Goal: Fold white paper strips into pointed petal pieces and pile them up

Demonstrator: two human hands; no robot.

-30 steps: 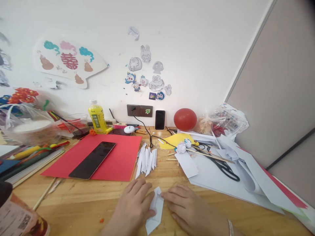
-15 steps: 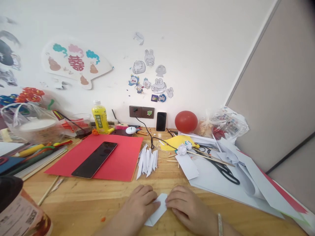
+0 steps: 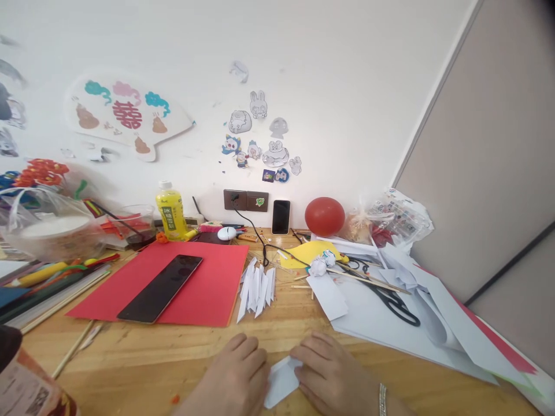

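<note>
A small folded piece of white paper lies at the table's near edge, between my two hands. My left hand grips its left edge with curled fingers; the thumb is mostly hidden. On the opposite side, my right hand has its fingers bent over the paper's upper right corner. A bracelet circles the right wrist. Farther back, beyond my hands, sits a cluster of narrow folded white paper strips.
Left of the strips, a black phone rests on red paper. White sheets and black-handled scissors lie to the right. A yellow bottle, a second phone and a red balloon stand along the wall. A cup is near left.
The folded paper has turned slightly and sits a little lower. My left thumb has slid off its top toward the left edge. The whole view has shifted a little.
</note>
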